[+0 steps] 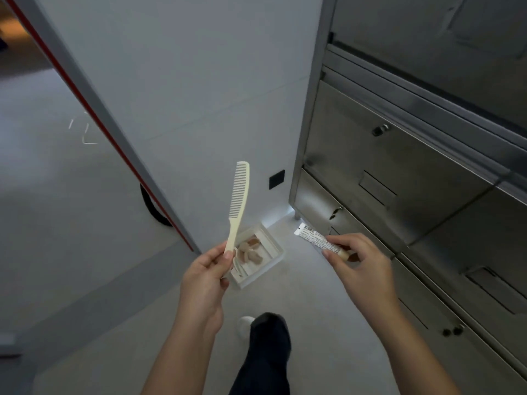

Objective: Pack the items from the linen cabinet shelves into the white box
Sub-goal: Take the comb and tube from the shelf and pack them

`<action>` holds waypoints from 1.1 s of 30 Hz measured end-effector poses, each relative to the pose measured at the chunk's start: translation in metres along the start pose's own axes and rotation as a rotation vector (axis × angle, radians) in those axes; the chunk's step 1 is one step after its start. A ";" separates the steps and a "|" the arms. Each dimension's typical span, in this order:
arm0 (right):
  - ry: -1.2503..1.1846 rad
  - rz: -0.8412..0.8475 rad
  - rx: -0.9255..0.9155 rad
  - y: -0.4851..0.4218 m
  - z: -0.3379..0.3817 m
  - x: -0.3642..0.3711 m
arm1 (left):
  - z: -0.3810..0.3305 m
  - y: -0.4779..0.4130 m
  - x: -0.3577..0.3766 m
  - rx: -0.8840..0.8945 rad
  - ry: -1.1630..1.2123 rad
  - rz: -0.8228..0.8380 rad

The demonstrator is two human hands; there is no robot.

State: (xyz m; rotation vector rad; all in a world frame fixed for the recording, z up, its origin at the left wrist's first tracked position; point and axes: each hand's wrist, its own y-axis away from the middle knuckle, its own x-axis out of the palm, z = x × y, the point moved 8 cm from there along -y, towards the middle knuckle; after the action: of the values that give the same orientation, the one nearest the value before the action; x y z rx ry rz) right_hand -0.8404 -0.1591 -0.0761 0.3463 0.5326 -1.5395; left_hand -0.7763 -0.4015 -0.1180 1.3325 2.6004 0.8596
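Filling the right side, the steel cabinet [399, 166] shows closed drawer fronts with small knobs. A pale wall [185, 95] runs down the middle, and a light floor [299, 295] spreads below. A dark-trousered leg [265, 360] steps forward, with a white shoe [245, 323] peeking out beside it.

Down on the floor by the wall sits the white box [265, 270], open-topped, with a few pale pinkish pieces [251, 252] lying inside. It's right between the two hands in this view, well below them.

The left hand [205, 280] pinches the cream comb [239, 201] by the end of its handle, thumb against curled fingers, the comb standing upright with its teeth facing left. The right hand [359, 263] grips a small printed tube [319, 240] at its capped end, fingers curled round it, the flat end pointing up-left toward the cabinet's foot.
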 end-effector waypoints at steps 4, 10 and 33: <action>0.014 0.119 -0.004 -0.062 0.005 0.049 | -0.019 -0.064 0.027 -0.080 0.140 0.045; 0.067 0.281 -0.103 -0.150 0.020 0.129 | -0.059 -0.137 0.042 -0.027 0.213 -0.018; 0.066 0.662 -0.003 -0.211 -0.214 0.293 | 0.182 -0.278 -0.009 -0.173 0.148 -0.656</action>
State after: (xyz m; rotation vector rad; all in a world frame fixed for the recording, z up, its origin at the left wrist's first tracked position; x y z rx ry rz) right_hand -1.0866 -0.2977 -0.3863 0.5125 0.4134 -0.8900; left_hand -0.9111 -0.4561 -0.4168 0.3295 2.7088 1.0390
